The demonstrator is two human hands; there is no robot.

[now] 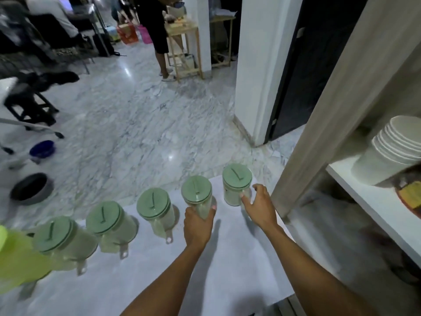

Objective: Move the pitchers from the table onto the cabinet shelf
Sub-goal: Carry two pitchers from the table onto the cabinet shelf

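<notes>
Several clear pitchers with green lids stand in a row along the far edge of the white table (227, 265). My left hand (197, 226) is wrapped around the second pitcher from the right (196, 189). My right hand (259, 206) has its fingers spread beside the rightmost pitcher (237, 179), fingertips touching its side without closing on it. Three more pitchers (153, 204) (103, 217) (53, 231) stand to the left with their handles toward me. The cabinet shelf (373, 201) is white and lies to the right.
A stack of white bowls (391, 147) sits on the shelf, with a yellow and orange object (410, 197) at its right edge. A lime-green container (16, 258) stands at the table's left end. The cabinet's side panel (323, 115) rises beside the table. A person stands far back on the marble floor.
</notes>
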